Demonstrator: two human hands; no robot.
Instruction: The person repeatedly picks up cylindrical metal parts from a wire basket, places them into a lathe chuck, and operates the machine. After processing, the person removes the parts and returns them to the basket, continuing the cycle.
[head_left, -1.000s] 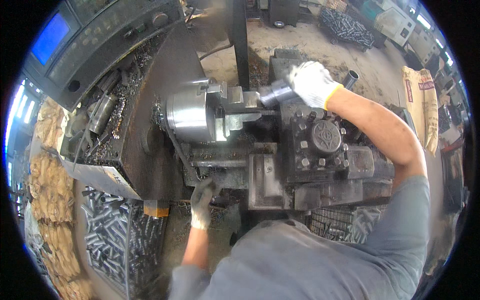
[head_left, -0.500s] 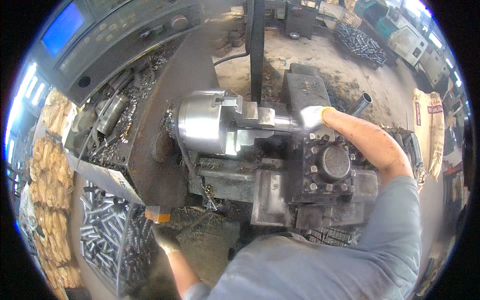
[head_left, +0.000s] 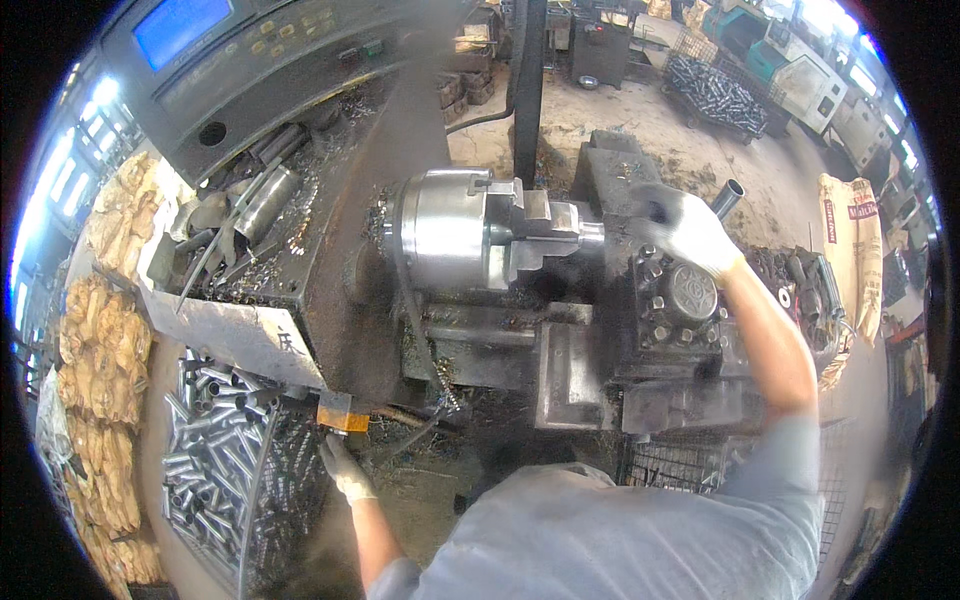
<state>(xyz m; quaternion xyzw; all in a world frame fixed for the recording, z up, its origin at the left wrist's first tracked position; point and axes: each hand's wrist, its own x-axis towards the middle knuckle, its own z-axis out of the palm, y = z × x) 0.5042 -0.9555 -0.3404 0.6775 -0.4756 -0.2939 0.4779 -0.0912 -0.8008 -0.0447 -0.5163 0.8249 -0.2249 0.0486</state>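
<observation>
My right hand (head_left: 695,235), in a white glove, hovers above the lathe's tool turret (head_left: 690,290). Motion smears its fingers, so whether they hold anything is unclear. To its left is the shiny chuck (head_left: 445,228), with a short bright metal tube (head_left: 592,236) sticking out of its stepped jaws. A gap separates the hand from that tube. Low on the left, my gloved left hand (head_left: 347,472) has its fingers stretched up just under a small orange-and-silver block (head_left: 343,415) on the machine's front. Contact with the block cannot be made out.
A bin of cut metal tubes (head_left: 215,460) stands lower left, beside stacked tan sacks (head_left: 100,400). The control panel (head_left: 250,60) with a blue screen rises upper left. An upright tube (head_left: 728,198) stands behind my right hand. Metal shavings litter the machine.
My right hand has left the tube end at the chuck and moved right, over the turret. My left hand has come up closer to the orange block. The whole view has shifted slightly.
</observation>
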